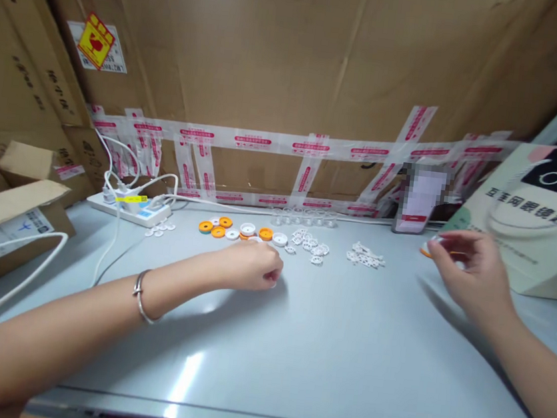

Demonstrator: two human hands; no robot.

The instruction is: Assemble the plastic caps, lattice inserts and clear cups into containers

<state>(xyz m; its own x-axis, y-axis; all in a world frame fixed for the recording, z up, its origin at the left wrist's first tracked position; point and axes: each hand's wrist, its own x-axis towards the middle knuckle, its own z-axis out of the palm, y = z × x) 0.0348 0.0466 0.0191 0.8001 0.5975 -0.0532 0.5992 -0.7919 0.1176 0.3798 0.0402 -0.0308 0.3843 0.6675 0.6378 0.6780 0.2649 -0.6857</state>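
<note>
My left hand is closed over the middle of the table, its fingers curled; a tiny pale edge shows below them, too small to name. Just behind it lie orange round caps and white round caps, partly covered by the hand. To its right is a cluster of small white pieces with holes. On the right, my right hand pinches with thumb and fingers at something small and whitish that I cannot make out. An orange round piece shows by its fingertips, partly hidden behind the hand.
Clear round pieces line the back, near a pile of small white parts. A phone leans beside a paper bag. A power strip, small white discs and an open carton stand left.
</note>
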